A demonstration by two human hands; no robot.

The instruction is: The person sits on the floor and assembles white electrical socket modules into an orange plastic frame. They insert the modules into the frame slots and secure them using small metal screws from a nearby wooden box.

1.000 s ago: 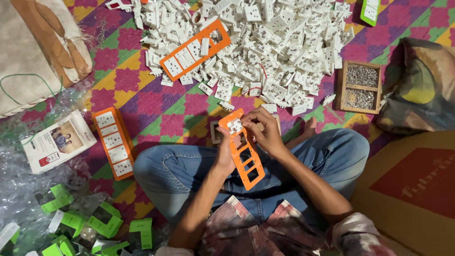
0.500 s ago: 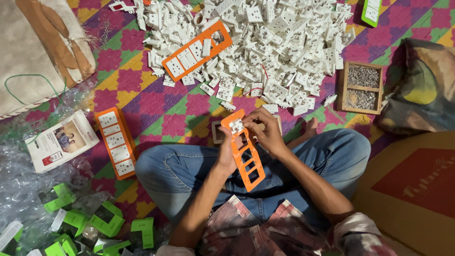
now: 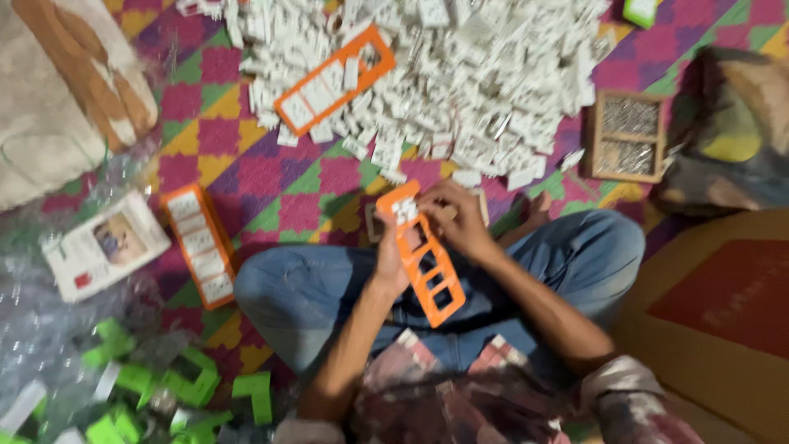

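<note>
Over the lap, the orange frame (image 3: 427, 263) slants from eleven o'clock down to five. The left hand (image 3: 389, 261) grips its nine o'clock edge; the right hand (image 3: 454, 220) closes over its top end, fingers on a white module (image 3: 405, 210).

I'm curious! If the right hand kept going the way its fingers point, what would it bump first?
Probably the orange frame: the right hand already has its fingers at the frame's top end. The picture is blurry, so that is uncertain.

The orange frame (image 3: 423, 255) is seen tilted slightly more upright than before, the right hand (image 3: 456, 218) shifted over its white-filled top slot.
</note>
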